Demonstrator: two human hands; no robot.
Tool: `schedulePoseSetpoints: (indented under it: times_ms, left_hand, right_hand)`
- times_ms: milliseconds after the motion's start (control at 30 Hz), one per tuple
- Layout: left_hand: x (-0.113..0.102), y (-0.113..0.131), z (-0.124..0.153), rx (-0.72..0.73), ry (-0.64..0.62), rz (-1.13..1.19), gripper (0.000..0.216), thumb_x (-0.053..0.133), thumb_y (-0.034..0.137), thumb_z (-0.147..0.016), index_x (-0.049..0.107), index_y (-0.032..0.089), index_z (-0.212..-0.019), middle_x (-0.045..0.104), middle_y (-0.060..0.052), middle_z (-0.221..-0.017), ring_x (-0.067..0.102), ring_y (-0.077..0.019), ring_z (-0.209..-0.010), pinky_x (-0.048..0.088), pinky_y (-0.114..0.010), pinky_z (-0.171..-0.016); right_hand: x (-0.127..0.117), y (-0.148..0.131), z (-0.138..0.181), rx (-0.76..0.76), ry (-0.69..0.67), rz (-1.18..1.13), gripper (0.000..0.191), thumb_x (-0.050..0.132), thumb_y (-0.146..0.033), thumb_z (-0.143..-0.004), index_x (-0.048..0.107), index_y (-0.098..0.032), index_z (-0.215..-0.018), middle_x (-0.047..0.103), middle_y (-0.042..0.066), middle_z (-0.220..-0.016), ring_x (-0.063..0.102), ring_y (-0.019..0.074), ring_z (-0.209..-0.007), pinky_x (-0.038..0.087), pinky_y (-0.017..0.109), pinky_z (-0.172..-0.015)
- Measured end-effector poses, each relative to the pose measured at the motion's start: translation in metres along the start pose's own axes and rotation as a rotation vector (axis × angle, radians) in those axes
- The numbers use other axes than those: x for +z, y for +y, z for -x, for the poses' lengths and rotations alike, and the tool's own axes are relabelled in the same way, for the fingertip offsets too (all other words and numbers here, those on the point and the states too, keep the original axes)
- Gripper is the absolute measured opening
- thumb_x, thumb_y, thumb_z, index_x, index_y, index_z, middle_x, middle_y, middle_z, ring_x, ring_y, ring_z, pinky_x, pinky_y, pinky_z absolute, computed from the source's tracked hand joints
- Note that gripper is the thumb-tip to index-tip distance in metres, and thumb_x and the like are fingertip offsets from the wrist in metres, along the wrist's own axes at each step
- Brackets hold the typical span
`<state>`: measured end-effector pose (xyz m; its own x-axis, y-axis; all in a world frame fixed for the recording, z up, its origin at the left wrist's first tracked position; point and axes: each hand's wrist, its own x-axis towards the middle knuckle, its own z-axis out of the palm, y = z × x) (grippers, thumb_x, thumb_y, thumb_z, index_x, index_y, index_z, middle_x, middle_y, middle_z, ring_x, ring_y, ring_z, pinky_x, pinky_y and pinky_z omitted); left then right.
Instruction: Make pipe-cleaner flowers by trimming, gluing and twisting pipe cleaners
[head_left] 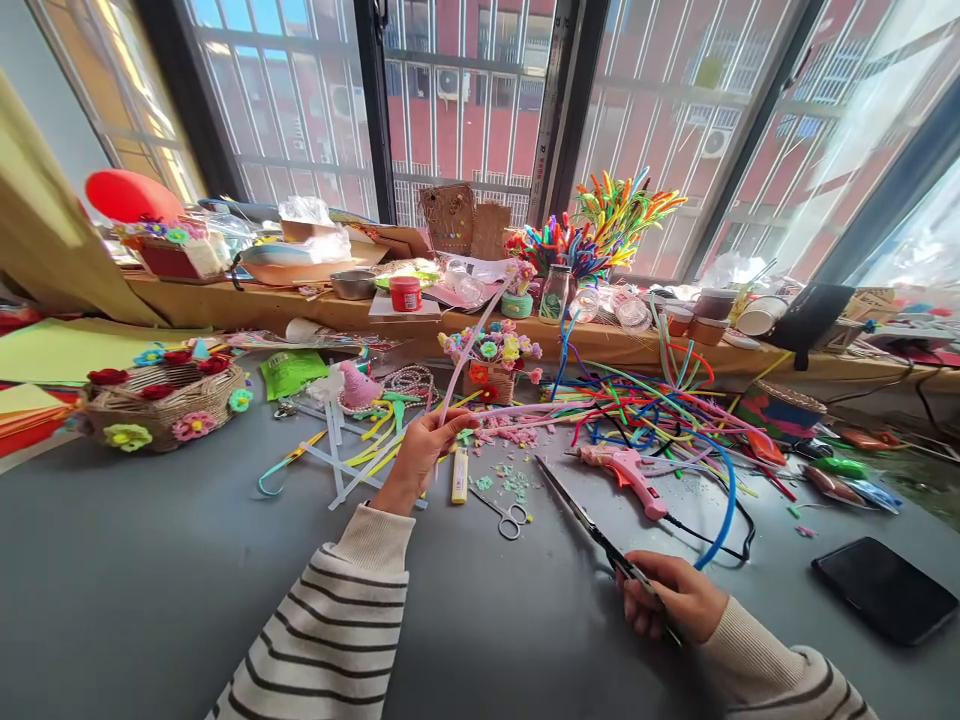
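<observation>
My left hand [421,448] is closed in a pinch on a pale pink pipe cleaner [471,345], which rises at a slant toward the windowsill. Another pale pink length [517,410] runs from near its fingers to the right. My right hand [671,595] grips long dark scissors [576,512], their tips pointing up and left over the table. Between the hands lie small silver scissors [510,520], a yellow lighter [460,476] and scattered pink and mint clippings [517,482]. Just beyond the long scissors rests a pink glue gun [628,478] with a black cord.
A heap of coloured pipe cleaners [660,405] spreads at the back right. A black phone [885,588] lies at the right. On the left stands a flower-trimmed woven basket [161,410]; translucent glue sticks [337,470] lie nearby. Behind is a crowded windowsill ledge [315,312].
</observation>
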<state>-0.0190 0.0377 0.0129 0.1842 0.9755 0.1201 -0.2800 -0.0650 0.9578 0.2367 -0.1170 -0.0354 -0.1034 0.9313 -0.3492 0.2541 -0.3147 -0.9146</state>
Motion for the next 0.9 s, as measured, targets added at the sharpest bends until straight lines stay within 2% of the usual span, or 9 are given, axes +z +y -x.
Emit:
schedulePoseSetpoints:
  times_ms: [167,267,367,467,633,800,900]
  left_hand:
    - [-0.001,0.000,-0.001,0.069,0.145,0.045,0.025,0.063,0.031,-0.051,0.058,0.012,-0.066,0.058,0.000,-0.054,0.023,0.0002,-0.034,0.014,-0.017,-0.034]
    - [-0.001,-0.001,-0.003,0.111,0.215,0.071,0.025,0.063,0.031,-0.052,0.056,0.011,-0.065,0.056,0.001,-0.051,0.023,0.0004,-0.034,0.015,-0.017,-0.034]
    - [-0.001,-0.003,-0.004,0.144,0.265,0.083,0.024,0.062,0.031,-0.054,0.054,0.011,-0.063,0.055,0.001,-0.052,0.023,0.0007,-0.034,0.014,-0.017,-0.034]
    - [-0.001,-0.004,-0.004,0.153,0.317,0.068,0.025,0.062,0.032,-0.053,0.053,0.011,-0.063,0.055,0.001,-0.054,0.023,0.0007,-0.034,0.014,-0.017,-0.033]
    - [-0.001,-0.004,-0.002,0.171,0.375,0.025,0.026,0.062,0.033,-0.053,0.052,0.011,-0.063,0.054,0.001,-0.054,0.023,0.0005,-0.035,0.015,-0.017,-0.034]
    - [-0.003,-0.007,-0.002,0.203,0.408,-0.012,0.026,0.061,0.033,-0.054,0.053,0.011,-0.064,0.055,0.001,-0.055,0.023,-0.0001,-0.037,0.016,-0.017,-0.035]
    - [-0.004,-0.009,-0.003,0.221,0.438,-0.016,0.026,0.061,0.034,-0.054,0.052,0.012,-0.063,0.055,0.001,-0.055,0.023,-0.0003,-0.037,0.016,-0.017,-0.035]
  right_hand:
    - [0.007,0.002,0.001,-0.049,0.039,-0.419,0.036,0.060,-0.046,-0.053,0.055,-0.013,-0.069,0.061,0.011,-0.072,0.058,0.0199,-0.066,0.043,0.029,-0.057]
    - [0.013,-0.005,-0.010,-0.097,0.018,-0.539,0.033,0.062,-0.043,-0.054,0.057,-0.013,-0.068,0.060,0.015,-0.086,0.057,0.0249,-0.080,0.041,0.035,-0.070]
    - [0.023,-0.014,-0.024,-0.190,-0.039,-0.622,0.028,0.063,-0.040,-0.055,0.058,-0.015,-0.067,0.058,0.013,-0.092,0.054,0.0248,-0.088,0.039,0.036,-0.075]
    - [0.037,-0.024,-0.038,-0.286,-0.093,-0.642,0.029,0.062,-0.043,-0.055,0.057,-0.016,-0.066,0.056,0.012,-0.097,0.050,0.0239,-0.093,0.038,0.036,-0.078]
    - [0.057,-0.040,-0.047,-0.317,-0.325,-0.646,0.039,0.056,-0.055,-0.052,0.052,-0.019,-0.065,0.054,0.010,-0.099,0.047,0.0241,-0.097,0.035,0.038,-0.080]
    - [0.066,-0.038,-0.041,-0.439,-0.357,-0.578,0.036,0.052,-0.054,-0.058,0.050,-0.020,-0.071,0.053,0.009,-0.097,0.046,0.0237,-0.097,0.035,0.039,-0.079]
    - [0.067,-0.033,-0.041,-0.448,-0.417,-0.607,0.037,0.051,-0.053,-0.060,0.050,-0.019,-0.074,0.052,0.010,-0.099,0.045,0.0242,-0.098,0.035,0.040,-0.079]
